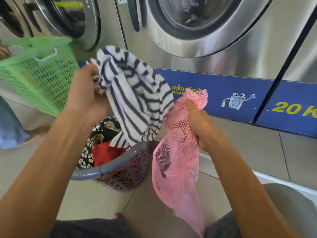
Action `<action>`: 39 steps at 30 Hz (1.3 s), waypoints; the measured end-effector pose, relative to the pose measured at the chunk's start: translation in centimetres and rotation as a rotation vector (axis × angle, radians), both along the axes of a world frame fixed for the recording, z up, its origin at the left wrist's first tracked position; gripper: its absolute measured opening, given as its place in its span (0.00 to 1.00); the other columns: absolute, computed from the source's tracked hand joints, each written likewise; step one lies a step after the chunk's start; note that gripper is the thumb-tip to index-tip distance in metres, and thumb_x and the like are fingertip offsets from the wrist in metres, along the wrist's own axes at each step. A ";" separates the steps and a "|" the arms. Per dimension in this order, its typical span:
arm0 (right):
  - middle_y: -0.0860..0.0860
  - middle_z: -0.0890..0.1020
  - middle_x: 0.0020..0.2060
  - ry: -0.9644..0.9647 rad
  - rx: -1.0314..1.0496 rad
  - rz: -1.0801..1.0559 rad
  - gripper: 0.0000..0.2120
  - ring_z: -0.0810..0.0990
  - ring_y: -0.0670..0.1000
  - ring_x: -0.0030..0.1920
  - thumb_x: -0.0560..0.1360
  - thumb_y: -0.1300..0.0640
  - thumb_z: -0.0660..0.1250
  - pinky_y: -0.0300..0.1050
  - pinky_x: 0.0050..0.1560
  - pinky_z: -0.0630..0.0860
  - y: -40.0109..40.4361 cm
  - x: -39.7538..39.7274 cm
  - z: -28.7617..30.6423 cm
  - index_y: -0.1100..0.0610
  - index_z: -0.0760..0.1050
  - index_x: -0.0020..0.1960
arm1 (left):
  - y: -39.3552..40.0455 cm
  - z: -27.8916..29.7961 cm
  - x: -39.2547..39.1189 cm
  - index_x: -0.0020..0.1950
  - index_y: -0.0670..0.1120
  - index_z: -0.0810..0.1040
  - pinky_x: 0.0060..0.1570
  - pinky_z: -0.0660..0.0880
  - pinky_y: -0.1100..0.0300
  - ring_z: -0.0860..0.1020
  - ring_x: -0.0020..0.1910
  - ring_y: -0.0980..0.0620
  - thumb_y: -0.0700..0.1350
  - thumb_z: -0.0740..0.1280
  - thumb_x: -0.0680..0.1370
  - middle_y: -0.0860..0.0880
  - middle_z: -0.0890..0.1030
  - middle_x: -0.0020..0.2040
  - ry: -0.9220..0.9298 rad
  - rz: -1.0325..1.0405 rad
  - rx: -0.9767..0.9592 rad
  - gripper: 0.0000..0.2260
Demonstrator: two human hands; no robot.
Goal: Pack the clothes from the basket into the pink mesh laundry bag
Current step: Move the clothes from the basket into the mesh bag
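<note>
Left hand clenched on a bunched fold of the striped garment, lifted clear above the grey basket, hem trailing down to the rim. Right hand closed in a fist around the gathered neck of the pink mesh bag, just right of the garment, bag hanging limp toward the near floor with something dark already showing low inside. Still in the basket: red cloth and a dark patterned piece. Soft, light knit by the look of it, likely to flop and snag on the mesh rather than slide; best kept balled at the bunch, not held by a loose edge. Bag mouth crushed shut in the fist; probably needs spreading at the rim before anything goes in. Green basket far left, washer door beyond.
</note>
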State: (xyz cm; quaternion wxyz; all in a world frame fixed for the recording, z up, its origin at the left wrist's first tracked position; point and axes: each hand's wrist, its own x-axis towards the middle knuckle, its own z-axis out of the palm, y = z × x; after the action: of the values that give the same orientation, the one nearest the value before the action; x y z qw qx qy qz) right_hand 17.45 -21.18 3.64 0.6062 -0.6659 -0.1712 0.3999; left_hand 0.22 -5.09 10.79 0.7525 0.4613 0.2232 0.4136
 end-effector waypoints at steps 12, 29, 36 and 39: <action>0.53 0.84 0.49 -0.053 -0.038 -0.081 0.18 0.84 0.55 0.48 0.80 0.38 0.55 0.55 0.55 0.79 -3.1 2.3 -0.6 0.50 0.74 0.55 | -1.0 -11.5 -0.1 0.57 0.47 0.85 0.60 0.77 0.48 0.84 0.53 0.42 0.69 0.63 0.73 0.42 0.86 0.52 0.868 -0.277 -0.105 0.29; 0.54 0.84 0.51 -0.039 -0.005 -0.068 0.25 0.84 0.57 0.50 0.79 0.36 0.55 0.58 0.58 0.78 -1.9 2.4 -0.1 0.53 0.73 0.63 | -1.8 -3.0 -1.6 0.61 0.37 0.80 0.57 0.78 0.41 0.81 0.57 0.39 0.44 0.59 0.75 0.38 0.82 0.59 0.209 -0.053 -0.108 0.19; 0.55 0.85 0.50 -0.019 -0.024 -0.074 0.26 0.85 0.58 0.48 0.77 0.35 0.57 0.58 0.56 0.79 -2.0 2.8 -0.4 0.53 0.74 0.63 | -3.8 -7.9 0.4 0.55 0.47 0.82 0.45 0.80 0.64 0.85 0.45 0.57 0.41 0.79 0.66 0.51 0.87 0.47 0.896 -0.144 0.347 0.19; 0.54 0.85 0.48 -0.023 -0.012 -0.094 0.24 0.85 0.57 0.47 0.77 0.36 0.57 0.58 0.55 0.80 -2.6 3.2 -0.4 0.53 0.75 0.61 | -3.0 -9.4 1.6 0.58 0.50 0.79 0.50 0.77 0.65 0.82 0.47 0.62 0.44 0.81 0.61 0.56 0.85 0.50 0.966 -0.071 0.450 0.27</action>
State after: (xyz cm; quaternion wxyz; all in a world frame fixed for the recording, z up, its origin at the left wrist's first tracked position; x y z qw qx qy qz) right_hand 20.69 -23.77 3.21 0.6182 -0.6814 -0.1441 0.3643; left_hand 1.79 -8.11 1.41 0.4602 0.7564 0.4342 0.1659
